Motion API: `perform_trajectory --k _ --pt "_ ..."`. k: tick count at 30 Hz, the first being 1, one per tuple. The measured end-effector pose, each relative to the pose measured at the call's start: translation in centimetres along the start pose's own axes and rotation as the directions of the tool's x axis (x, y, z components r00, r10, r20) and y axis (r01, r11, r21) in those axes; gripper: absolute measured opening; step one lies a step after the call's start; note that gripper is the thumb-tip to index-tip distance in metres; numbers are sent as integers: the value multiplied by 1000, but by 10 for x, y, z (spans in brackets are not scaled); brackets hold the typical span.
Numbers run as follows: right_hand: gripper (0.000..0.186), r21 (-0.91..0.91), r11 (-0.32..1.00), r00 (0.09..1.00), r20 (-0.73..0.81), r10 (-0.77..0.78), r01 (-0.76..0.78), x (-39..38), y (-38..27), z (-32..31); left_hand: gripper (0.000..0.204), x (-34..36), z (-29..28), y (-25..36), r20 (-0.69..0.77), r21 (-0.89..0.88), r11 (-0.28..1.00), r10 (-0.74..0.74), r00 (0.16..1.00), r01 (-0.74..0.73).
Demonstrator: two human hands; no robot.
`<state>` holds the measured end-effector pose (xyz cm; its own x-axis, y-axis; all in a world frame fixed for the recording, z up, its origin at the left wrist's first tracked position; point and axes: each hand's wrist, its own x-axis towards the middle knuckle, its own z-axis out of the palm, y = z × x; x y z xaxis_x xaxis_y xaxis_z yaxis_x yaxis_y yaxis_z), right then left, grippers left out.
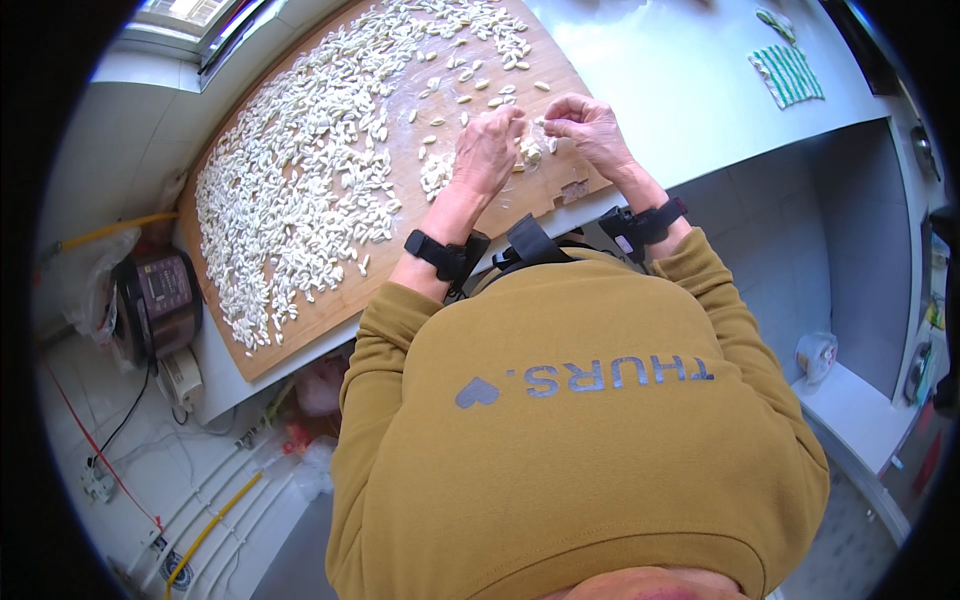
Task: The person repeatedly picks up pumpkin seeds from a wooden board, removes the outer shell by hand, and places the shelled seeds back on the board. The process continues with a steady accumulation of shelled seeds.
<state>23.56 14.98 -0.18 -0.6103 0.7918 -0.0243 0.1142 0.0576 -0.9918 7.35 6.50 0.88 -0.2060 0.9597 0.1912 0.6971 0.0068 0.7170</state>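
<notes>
A large wooden board (330,305) is spread with a great many small, pale, floury dough pieces (300,150), densest on its left side. Over the board's right part, my left hand (487,152) is curled with its fingers bent inward; what they hold, if anything, is hidden. Facing it, my right hand (592,132) has thumb and fingers pinched together, and I cannot make out what is between them. Below and between the hands sits a small heap of dough pieces (530,152). Another little cluster of pieces (436,174) lies beside my left wrist.
The board rests on a white counter (660,90). A green-and-white striped cloth (787,76) lies at the far right. Left of the board stands a dark electric cooker (158,300), with a yellow pipe (120,230) behind it. A window (190,15) is at the upper left.
</notes>
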Motion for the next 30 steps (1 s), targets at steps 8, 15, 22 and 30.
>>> perform_trajectory --k 8,15,22,30 --pt "10 195 980 999 -23 -44 48 -2 -8 -1 21 11 3 7 290 -646 674 -217 932 358" --pt "11 184 982 999 -8 43 -41 -4 -18 -3 38 11 5 12 171 -650 713 -201 964 264" --pt "8 189 982 998 -42 38 -30 -1 -14 -1 20 12 3 8 188 -527 814 -166 968 242" --pt "8 -267 960 994 -92 62 -85 -10 4 -16 16 6 1 -7 255 -748 556 -264 930 363"
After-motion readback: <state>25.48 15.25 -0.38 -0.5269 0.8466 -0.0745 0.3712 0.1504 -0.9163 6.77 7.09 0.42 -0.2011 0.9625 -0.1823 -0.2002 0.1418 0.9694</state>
